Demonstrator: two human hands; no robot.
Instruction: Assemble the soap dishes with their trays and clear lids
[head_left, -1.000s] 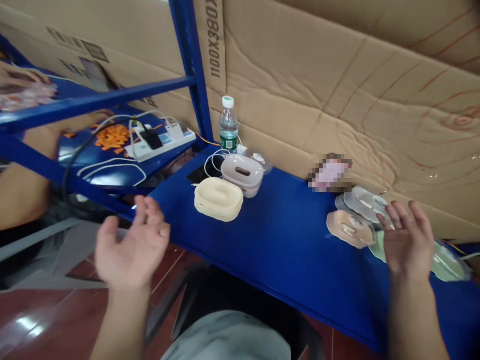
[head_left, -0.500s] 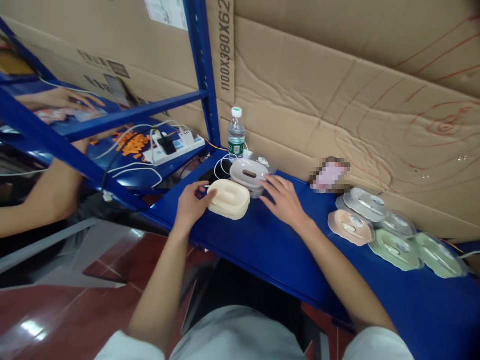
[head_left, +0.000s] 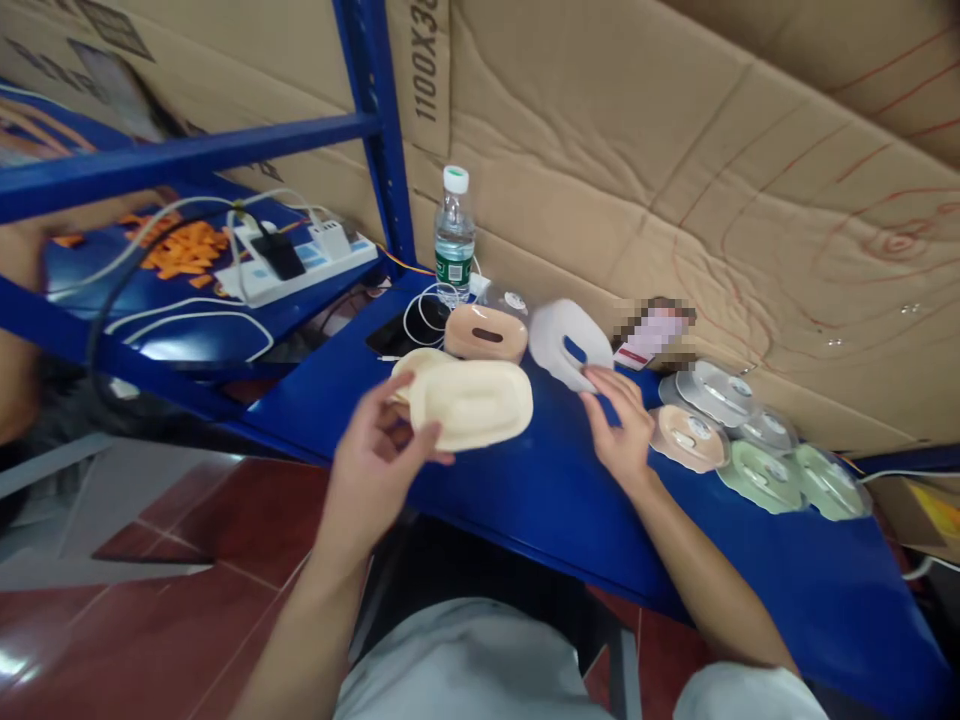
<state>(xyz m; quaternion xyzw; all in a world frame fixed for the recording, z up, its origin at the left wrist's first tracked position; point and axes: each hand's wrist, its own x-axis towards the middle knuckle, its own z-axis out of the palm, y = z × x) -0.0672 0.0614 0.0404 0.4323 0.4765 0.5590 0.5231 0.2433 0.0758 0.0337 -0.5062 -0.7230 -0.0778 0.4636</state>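
My left hand (head_left: 379,450) grips a cream oval tray (head_left: 476,403) by its near edge and holds it lifted above the blue shelf (head_left: 540,490); more cream trays (head_left: 411,364) lie under it. My right hand (head_left: 619,425) holds a white oval piece with a slot (head_left: 568,343), tilted up off the shelf. A peach-coloured oval box (head_left: 486,334) stands behind the cream tray.
Several round lids, grey, peach and green (head_left: 742,440), lie in a row on the right. A water bottle (head_left: 455,238) stands by the blue post (head_left: 375,130). A black phone and white cable (head_left: 409,325) lie near it. A power strip (head_left: 292,265) is at the left. Cardboard (head_left: 675,150) walls the back.
Both hands came down from in front of me to the stacked pieces. The left lifted the top cream tray; the right took the white piece off, uncovering the peach box.
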